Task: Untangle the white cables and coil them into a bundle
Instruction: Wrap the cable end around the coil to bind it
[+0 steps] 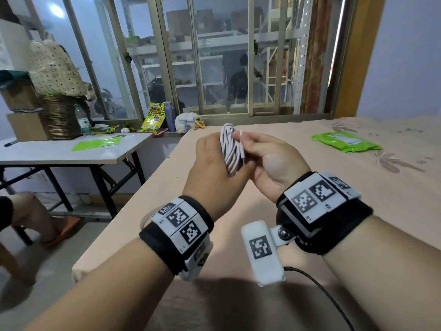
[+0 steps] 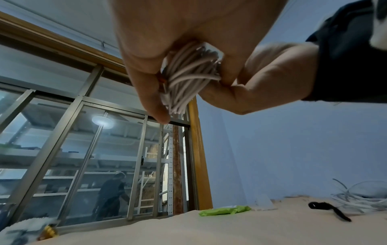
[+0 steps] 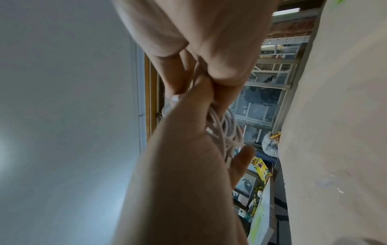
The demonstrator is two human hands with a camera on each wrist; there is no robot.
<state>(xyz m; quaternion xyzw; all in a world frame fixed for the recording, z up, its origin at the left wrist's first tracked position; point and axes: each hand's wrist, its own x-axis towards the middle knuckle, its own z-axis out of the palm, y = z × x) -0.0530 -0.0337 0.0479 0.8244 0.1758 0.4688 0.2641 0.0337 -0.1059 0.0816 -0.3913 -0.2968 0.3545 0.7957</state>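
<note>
Coiling nearly done: white cable bundle (image 1: 230,146) held in air between both hands. Left hand (image 1: 214,168) fingers wrap the coil; right hand (image 1: 267,158) fingers pinch loose end. Next: probably tuck end, without loosening loops.

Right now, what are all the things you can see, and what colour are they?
Cable bundle: one, white, coiled, held between both hands above the bed.
Loose cables: one pile, white, on the bed.
Strap: one, black, on the bed beside the loose cables.
Green packet: one, on the bed, far right.
Bed: one, peach cover.
Folding table: one, white top, left.
Water bottle: one, clear, on the table.
Snack bag: one, yellow-green, windowsill.
Flask: one, purple, windowsill.
Left hand: grips the bundle.
Right hand: pinches the bundle.
</note>
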